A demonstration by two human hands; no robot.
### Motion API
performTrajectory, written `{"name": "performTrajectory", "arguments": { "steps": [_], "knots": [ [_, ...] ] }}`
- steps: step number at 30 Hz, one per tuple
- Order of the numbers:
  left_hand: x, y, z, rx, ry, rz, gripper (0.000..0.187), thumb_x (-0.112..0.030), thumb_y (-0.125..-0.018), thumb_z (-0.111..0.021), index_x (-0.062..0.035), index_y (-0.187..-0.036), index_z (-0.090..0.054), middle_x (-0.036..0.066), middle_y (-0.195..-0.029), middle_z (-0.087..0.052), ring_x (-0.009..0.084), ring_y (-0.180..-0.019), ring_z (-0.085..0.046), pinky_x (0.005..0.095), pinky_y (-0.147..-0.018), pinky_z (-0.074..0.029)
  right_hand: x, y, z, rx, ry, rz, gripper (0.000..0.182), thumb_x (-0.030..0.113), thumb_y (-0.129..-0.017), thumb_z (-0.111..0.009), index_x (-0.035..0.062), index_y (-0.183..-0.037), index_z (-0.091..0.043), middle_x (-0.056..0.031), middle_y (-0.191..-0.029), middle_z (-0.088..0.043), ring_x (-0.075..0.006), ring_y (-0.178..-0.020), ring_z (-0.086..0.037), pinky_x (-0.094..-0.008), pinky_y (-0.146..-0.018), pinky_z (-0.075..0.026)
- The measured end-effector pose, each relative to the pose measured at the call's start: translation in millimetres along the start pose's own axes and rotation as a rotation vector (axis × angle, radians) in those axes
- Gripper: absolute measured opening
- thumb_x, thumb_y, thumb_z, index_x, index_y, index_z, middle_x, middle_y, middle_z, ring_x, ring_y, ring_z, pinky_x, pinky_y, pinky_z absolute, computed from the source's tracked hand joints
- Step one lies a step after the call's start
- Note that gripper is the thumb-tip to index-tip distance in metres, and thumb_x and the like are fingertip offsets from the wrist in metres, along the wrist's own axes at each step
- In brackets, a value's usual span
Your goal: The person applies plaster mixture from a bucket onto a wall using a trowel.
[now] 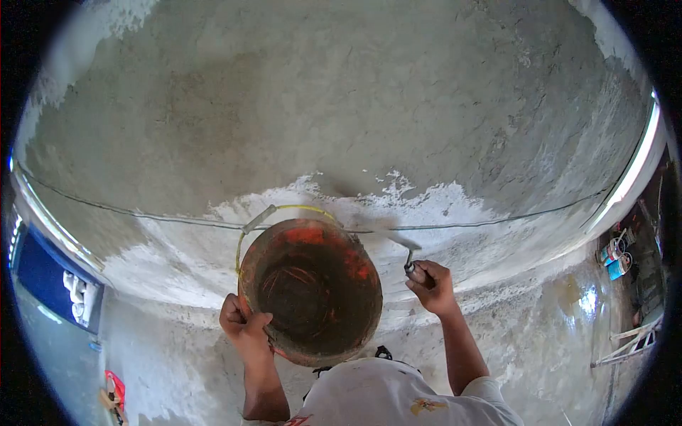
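Left hand [245, 326] is gripping the bucket [359, 298] by its near-left rim, thumb at the edge, fingertips hidden. Right hand [437, 287] is closed round a trowel [409, 268]; butt of the grip lost in the fist. Blade is pale and blurred, outline hard to read. Trowel's long axis runs up-left in view, neck cranked, blade pointing upper left, just right of the bucket.

Bucket is in front of the torso, mouth facing the camera, axis roughly along the line of sight. Most of its outer wall is hidden; interior too dark to say what coats the bottom. Yellow handle [305, 207] loops past the far rim.

Beyond: patchy grey wall [355, 106], cable [462, 226] across it, partly behind the bucket. Dark lens border cuts the corners.
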State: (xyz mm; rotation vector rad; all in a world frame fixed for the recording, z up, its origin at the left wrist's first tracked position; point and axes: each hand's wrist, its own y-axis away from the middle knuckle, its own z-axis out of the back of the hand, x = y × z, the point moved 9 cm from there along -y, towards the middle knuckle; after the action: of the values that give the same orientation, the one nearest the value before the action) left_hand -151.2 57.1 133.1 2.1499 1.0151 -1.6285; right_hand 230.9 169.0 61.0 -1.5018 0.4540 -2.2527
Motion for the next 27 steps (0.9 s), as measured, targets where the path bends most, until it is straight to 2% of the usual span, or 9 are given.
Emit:
{"name": "performTrajectory", "arguments": {
  "steps": [2, 6, 9, 13, 17, 19, 22, 25, 27],
  "knots": [
    [3, 3, -1, 0.018, -0.025, -0.012, 0.029, 0.009, -0.056, -0.057, -0.0097, -0.069, -0.039, -0.003, -0.068, -0.045, 0.0084, -0.062, -0.037, 0.0243, -0.06, -0.034, -23, -11, -6, -0.031, -0.047, -0.039, 0.022, 0.011, -0.088, -0.075, -0.0018, -0.103, -0.065, -0.0063, -0.074, -0.059, -0.0104, -0.065, -0.05, -0.0281, -0.06, -0.045],
    [13, 6, 13, 0.017, -0.115, -0.027, 0.029, 0.007, -0.055, -0.058, -0.0094, -0.068, -0.039, -0.002, -0.067, -0.045, 0.009, -0.062, -0.038, 0.0249, -0.06, -0.035, -66, -41, -37, -0.018, -0.171, -0.088, 0.02, 0.018, -0.096, -0.066, -0.0012, -0.097, -0.062, -0.003, -0.066, -0.051, -0.0089, -0.061, -0.042, -0.0288, -0.055, -0.04],
    [13, 9, 22, -0.051, -0.191, -0.032, 0.029, 0.005, -0.054, -0.058, -0.0103, -0.067, -0.037, -0.002, -0.067, -0.042, 0.0096, -0.061, -0.037, 0.0257, -0.06, -0.035, -86, -60, -57, 0.023, -0.185, -0.148, 0.02, 0.018, -0.098, -0.063, -0.0013, -0.094, -0.06, -0.0027, -0.065, -0.05, -0.0092, -0.06, -0.042, -0.0292, -0.054, -0.04],
    [0, 11, 30, -0.077, -0.174, -0.059, 0.031, 0.004, -0.054, -0.057, -0.0114, -0.067, -0.034, -0.003, -0.066, -0.037, 0.0104, -0.061, -0.035, 0.0261, -0.061, -0.033, -111, -58, -51, -0.123, -0.288, -0.124, 0.025, 0.022, -0.102, -0.057, -0.0001, -0.09, -0.057, -0.0006, -0.066, -0.055, -0.0072, -0.057, -0.046, -0.0264, -0.053, -0.04],
    [1, 10, 52, -0.127, -0.225, -0.055, 0.033, 0.002, -0.053, -0.057, -0.0126, -0.067, -0.031, -0.004, -0.068, -0.03, 0.0107, -0.062, -0.03, 0.026, -0.062, -0.032, -148, -28, -66, -0.2, -0.495, -0.21, 0.033, 0.03, -0.104, -0.053, 0.0006, -0.09, -0.056, -0.0001, -0.066, -0.056, -0.0069, -0.055, -0.049, -0.0262, -0.05, -0.041],
    [6, 7, 62, -0.127, -0.204, -0.065, 0.034, 0.002, -0.053, -0.057, -0.0128, -0.067, -0.03, -0.005, -0.069, -0.028, 0.0107, -0.063, -0.028, 0.026, -0.062, -0.032, -133, -31, -73, -0.199, -0.461, -0.183, 0.034, 0.033, -0.104, -0.052, 0.0017, -0.09, -0.056, 0.0003, -0.066, -0.056, -0.0069, -0.055, -0.049, -0.0256, -0.05, -0.04],
    [6, 7, 67, -0.12, -0.246, -0.079, 0.034, 0.002, -0.052, -0.057, -0.0132, -0.068, -0.03, -0.005, -0.07, -0.026, 0.0107, -0.063, -0.027, 0.0258, -0.062, -0.031, -94, -56, -88, -0.094, -0.284, -0.105, 0.03, 0.029, -0.102, -0.055, 0.0014, -0.089, -0.056, -0.003, -0.064, -0.056, -0.0105, -0.055, -0.051, -0.0302, -0.052, -0.042],
    [0, 6, 66, -0.123, -0.304, -0.097, 0.034, 0.002, -0.052, -0.056, -0.0132, -0.068, -0.03, -0.004, -0.071, -0.027, 0.0107, -0.064, -0.027, 0.026, -0.062, -0.031, -90, -78, -103, -0.077, -0.218, -0.062, 0.03, 0.028, -0.102, -0.056, 0.0005, -0.09, -0.056, -0.0044, -0.064, -0.055, -0.0115, -0.056, -0.051, -0.033, -0.053, -0.043],
    [2, 6, 69, -0.122, -0.265, -0.085, 0.034, 0.003, -0.053, -0.056, -0.0129, -0.068, -0.03, -0.004, -0.071, -0.027, 0.0109, -0.065, -0.027, 0.0261, -0.063, -0.031, -92, -80, -99, -0.127, -0.176, -0.019, 0.031, 0.029, -0.103, -0.055, 0.0014, -0.09, -0.056, -0.002, -0.063, -0.054, -0.0102, -0.057, -0.05, -0.0297, -0.052, -0.041]
  ]
}}
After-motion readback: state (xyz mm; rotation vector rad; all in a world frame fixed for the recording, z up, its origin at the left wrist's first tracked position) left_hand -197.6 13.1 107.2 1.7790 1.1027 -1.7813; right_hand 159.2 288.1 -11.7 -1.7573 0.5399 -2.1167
